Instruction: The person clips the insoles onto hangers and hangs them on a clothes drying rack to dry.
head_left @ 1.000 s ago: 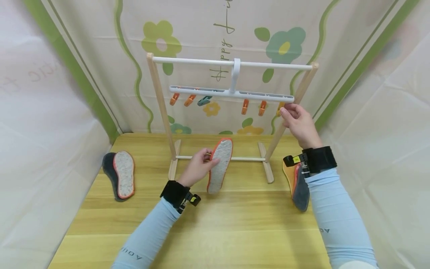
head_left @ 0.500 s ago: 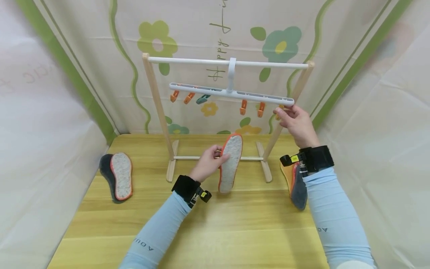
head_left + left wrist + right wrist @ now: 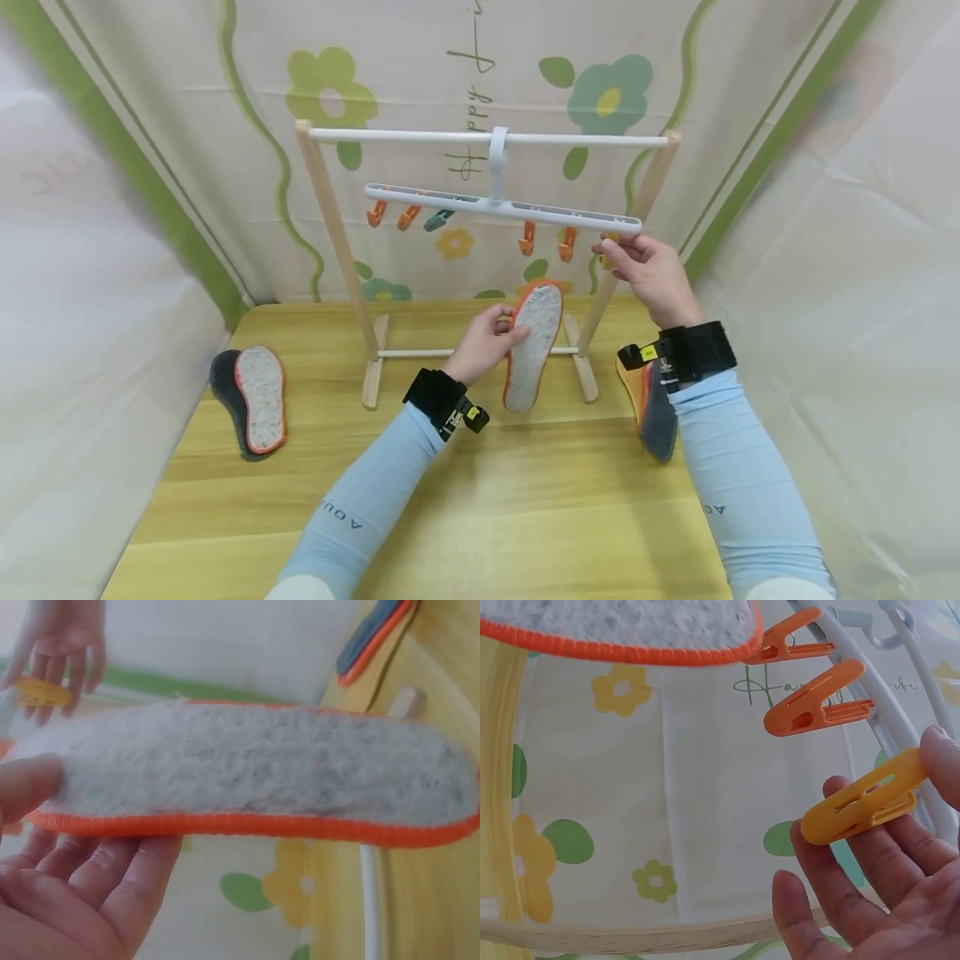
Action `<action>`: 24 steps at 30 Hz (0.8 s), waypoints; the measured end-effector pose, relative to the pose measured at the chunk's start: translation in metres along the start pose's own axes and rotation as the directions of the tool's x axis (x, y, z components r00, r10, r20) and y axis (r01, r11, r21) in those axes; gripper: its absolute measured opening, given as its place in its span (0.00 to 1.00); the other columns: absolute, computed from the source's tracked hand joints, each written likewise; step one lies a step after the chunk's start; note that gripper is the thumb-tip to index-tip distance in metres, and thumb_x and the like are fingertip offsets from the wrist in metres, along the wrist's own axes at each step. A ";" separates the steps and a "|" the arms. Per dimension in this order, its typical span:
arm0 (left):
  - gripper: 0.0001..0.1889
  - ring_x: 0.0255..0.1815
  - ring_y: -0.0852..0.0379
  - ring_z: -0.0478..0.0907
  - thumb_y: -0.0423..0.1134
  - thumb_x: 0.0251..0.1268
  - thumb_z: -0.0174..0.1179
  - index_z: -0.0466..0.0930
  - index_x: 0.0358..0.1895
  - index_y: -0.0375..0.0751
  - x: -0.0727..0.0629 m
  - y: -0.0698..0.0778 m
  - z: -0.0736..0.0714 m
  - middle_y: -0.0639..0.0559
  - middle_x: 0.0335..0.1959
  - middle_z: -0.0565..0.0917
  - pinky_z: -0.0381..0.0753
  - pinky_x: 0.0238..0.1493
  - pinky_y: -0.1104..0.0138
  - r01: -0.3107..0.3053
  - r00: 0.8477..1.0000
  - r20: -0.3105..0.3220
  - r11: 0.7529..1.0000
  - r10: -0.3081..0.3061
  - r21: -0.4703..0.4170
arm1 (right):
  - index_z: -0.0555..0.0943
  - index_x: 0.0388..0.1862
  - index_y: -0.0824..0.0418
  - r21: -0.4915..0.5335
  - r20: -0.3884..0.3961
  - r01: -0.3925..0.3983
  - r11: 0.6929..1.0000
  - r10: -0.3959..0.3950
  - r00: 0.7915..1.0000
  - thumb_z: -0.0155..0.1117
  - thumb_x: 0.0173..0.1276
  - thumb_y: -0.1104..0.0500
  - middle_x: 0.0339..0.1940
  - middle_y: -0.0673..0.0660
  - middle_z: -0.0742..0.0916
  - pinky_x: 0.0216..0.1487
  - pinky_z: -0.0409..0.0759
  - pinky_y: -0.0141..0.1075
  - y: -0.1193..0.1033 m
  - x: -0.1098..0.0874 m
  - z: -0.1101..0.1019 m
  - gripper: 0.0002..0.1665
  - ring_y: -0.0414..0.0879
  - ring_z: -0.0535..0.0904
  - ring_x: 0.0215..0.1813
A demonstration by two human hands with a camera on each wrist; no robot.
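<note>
My left hand (image 3: 487, 343) pinches a grey speckled insole (image 3: 536, 348) with orange edging, thumb on its face and fingers behind. The insole is held upright in front of the rack, its top below the hanger's orange clips. At the right end of the white clip hanger (image 3: 450, 202), my right hand (image 3: 656, 279) holds a yellow clip (image 3: 862, 799) between thumb and fingers. In the right wrist view, an orange clip (image 3: 821, 705) hangs beside it, and the insole's edge shows at upper left. Fingers partly cover the yellow clip in the head view.
The hanger hooks over the white top bar (image 3: 405, 135) of a wooden-legged rack. Left on the table lie a grey insole (image 3: 261, 400) and a dark insole (image 3: 225, 387), overlapping. At right, partly behind my right wrist, are a yellow insole (image 3: 630, 379) and a dark insole (image 3: 658, 421).
My left hand has carried the insole rightward and up, closer to the right-hand clips. The hanger has tilted slightly, right end lower. My right hand stays at the yellow clip.
</note>
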State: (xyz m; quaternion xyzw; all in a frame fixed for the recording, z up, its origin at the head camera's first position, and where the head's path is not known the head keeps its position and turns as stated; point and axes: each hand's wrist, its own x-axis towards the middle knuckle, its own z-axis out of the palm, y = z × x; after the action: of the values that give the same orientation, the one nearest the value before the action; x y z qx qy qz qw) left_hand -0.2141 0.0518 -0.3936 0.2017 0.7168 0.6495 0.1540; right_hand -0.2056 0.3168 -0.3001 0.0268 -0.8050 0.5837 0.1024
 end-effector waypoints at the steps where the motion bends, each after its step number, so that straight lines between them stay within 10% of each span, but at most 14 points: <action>1: 0.13 0.46 0.51 0.82 0.38 0.74 0.59 0.73 0.55 0.36 0.002 0.001 0.001 0.40 0.47 0.84 0.83 0.42 0.60 -0.001 1.000 0.001 1.000 0.001 0.002 | 0.78 0.63 0.62 0.001 0.005 0.004 1.000 -0.004 1.000 0.62 0.69 0.41 0.55 0.56 0.86 0.58 0.78 0.39 -0.001 0.000 0.001 0.32 0.44 0.79 0.58; 24: 0.13 0.49 0.52 0.83 0.38 0.70 0.63 0.75 0.52 0.38 0.029 -0.002 0.017 0.41 0.48 0.85 0.83 0.48 0.57 0.043 0.999 0.000 0.998 -0.043 0.034 | 0.80 0.58 0.61 0.101 -0.061 0.108 0.989 -0.102 0.993 0.52 0.75 0.44 0.49 0.60 0.87 0.63 0.72 0.48 -0.006 -0.005 0.035 0.26 0.50 0.82 0.55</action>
State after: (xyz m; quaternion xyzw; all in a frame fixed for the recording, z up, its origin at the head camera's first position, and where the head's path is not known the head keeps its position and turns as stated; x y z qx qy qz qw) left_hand -0.2312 0.0806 -0.3965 0.1888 0.7318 0.6338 0.1648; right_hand -0.2045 0.2813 -0.3054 0.0581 -0.7679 0.6191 0.1539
